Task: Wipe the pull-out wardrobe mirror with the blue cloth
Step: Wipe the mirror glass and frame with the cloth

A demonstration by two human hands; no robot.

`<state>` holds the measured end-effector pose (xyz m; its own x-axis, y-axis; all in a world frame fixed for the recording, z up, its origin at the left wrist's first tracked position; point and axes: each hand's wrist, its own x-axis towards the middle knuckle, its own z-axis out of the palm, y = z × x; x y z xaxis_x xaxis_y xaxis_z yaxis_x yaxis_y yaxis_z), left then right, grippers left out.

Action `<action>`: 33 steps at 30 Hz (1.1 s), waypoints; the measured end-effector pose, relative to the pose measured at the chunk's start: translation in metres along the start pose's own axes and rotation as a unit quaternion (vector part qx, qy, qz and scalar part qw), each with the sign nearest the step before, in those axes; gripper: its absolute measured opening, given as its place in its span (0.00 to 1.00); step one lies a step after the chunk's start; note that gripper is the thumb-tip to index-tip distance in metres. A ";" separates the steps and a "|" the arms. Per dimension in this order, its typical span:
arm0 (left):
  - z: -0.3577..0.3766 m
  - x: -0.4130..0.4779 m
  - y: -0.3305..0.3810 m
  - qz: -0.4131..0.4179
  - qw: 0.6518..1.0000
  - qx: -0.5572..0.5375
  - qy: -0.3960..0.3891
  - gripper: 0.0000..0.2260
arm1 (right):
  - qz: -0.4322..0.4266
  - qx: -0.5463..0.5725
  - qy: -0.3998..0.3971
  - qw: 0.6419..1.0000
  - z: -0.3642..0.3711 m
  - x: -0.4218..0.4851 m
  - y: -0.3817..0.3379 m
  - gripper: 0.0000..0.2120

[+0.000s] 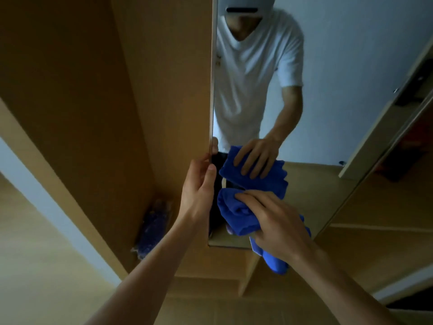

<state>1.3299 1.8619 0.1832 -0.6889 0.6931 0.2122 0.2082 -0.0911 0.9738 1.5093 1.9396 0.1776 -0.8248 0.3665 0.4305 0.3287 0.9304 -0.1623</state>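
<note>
- Two bare forearms are seen rising from the bottom of the frame toward its centre
- At centre frame the left hand (199, 191) is curled round the left edge of the mirror (328, 102). The thumb is laid on the front face and the fingers are hidden behind the edge, so the pull-out panel is judged to be steadied
- Just right of centre, the right hand (278, 221) is laid flat on the blue cloth (234, 212), fingers fairly straight and close together
- The cloth is pressed against the glass low down, near the mirror's bottom edge, and a loose tail is left hanging below the wrist
- The same press is shown in the reflection directly above
- Wiping is judged to be under way at the lower part of the glass
- No streaks or smears can be made out, so which areas are finished cannot be told. The tall upper glass, well apart from the cloth, may be left to cover
- At left a wooden wardrobe panel (164, 90) is seen, with a wrapped bluish bundle (152, 226) at its foot
</note>
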 end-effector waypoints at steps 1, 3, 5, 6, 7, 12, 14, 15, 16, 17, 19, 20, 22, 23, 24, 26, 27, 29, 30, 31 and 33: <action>-0.002 0.005 0.019 0.018 1.000 0.000 0.000 0.11 | -0.003 -0.009 0.019 1.000 -0.020 0.010 -0.004 0.33; -0.006 0.013 0.053 0.051 0.999 -0.009 0.000 0.12 | -0.006 -0.028 0.052 0.998 -0.056 0.027 -0.012 0.34; -0.009 0.020 0.084 0.086 0.996 -0.018 -0.002 0.12 | -0.010 -0.043 0.076 0.996 -0.088 0.041 -0.019 0.34; -0.011 0.024 0.097 0.100 0.995 -0.025 -0.008 0.12 | -0.010 -0.048 0.088 0.995 -0.101 0.047 -0.023 0.34; -0.012 0.027 0.110 0.115 0.993 -0.032 -0.017 0.13 | -0.011 -0.052 0.101 0.993 -0.113 0.053 -0.026 0.34; -0.020 0.045 0.173 0.181 0.982 -0.028 -0.038 0.15 | -0.046 -0.087 0.161 0.982 -0.167 0.082 -0.040 0.33; -0.022 0.052 0.198 0.196 0.979 -0.025 -0.042 0.16 | -0.068 -0.105 0.188 0.974 -0.191 0.095 -0.046 0.33; -0.023 0.055 0.211 0.205 0.978 -0.019 -0.042 0.17 | -0.078 -0.115 0.199 0.970 -0.204 0.102 -0.050 0.33; -0.025 0.058 0.224 0.216 0.976 -0.013 -0.039 0.19 | -0.086 -0.128 0.206 0.966 -0.216 0.109 -0.053 0.32; -0.026 0.061 0.236 0.226 0.973 -0.008 -0.039 0.22 | -0.091 -0.144 0.212 0.962 -0.229 0.115 -0.056 0.32; -0.030 0.067 0.258 0.247 0.968 -0.002 -0.044 0.24 | -0.095 -0.176 0.225 0.954 -0.254 0.126 -0.061 0.32; -0.032 0.070 0.269 0.256 0.966 0.003 -0.048 0.26 | -0.095 -0.194 0.233 0.948 -0.268 0.132 -0.063 0.32; -0.034 0.077 0.286 0.266 0.962 0.010 -0.056 0.27 | -0.094 -0.233 0.253 0.934 -0.290 0.142 -0.067 0.32; -0.035 0.080 0.296 0.272 0.960 0.007 -0.063 0.27 | -0.092 -0.255 0.263 0.926 -0.302 0.147 -0.070 0.32; -0.036 0.083 0.304 0.277 0.958 0.003 -0.069 0.28 | -0.090 -0.274 0.273 0.918 -0.313 0.152 -0.072 0.32; -0.036 0.089 0.320 0.287 0.955 -0.005 -0.079 0.29 | -0.091 -0.302 0.293 0.903 -0.333 0.161 -0.077 0.32; -0.036 0.092 0.326 0.292 0.953 -0.006 -0.082 0.29 | -0.092 -0.311 0.303 0.896 -0.342 0.166 -0.079 0.32; -0.035 0.096 0.338 0.305 0.948 -0.001 -0.086 0.29 | -0.092 -0.333 0.320 0.882 -0.360 0.176 -0.081 0.29; -0.035 0.098 0.343 0.311 0.946 0.003 -0.085 0.30 | -0.092 -0.345 0.323 0.877 -0.368 0.181 -0.082 0.28; -0.035 0.100 0.349 0.315 0.945 0.007 -0.085 0.31 | -0.091 -0.355 0.321 0.873 -0.377 0.188 -0.082 0.28; -0.035 0.104 0.362 0.313 0.946 0.010 -0.084 0.32 | -0.083 -0.377 0.316 0.867 -0.393 0.201 -0.083 0.29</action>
<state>1.3095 1.8760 0.5606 -0.3064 0.6113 0.7297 0.5534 -0.5093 0.6590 1.4969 1.9330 0.6270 -0.5513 -0.0704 0.8313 0.6334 0.6131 0.4720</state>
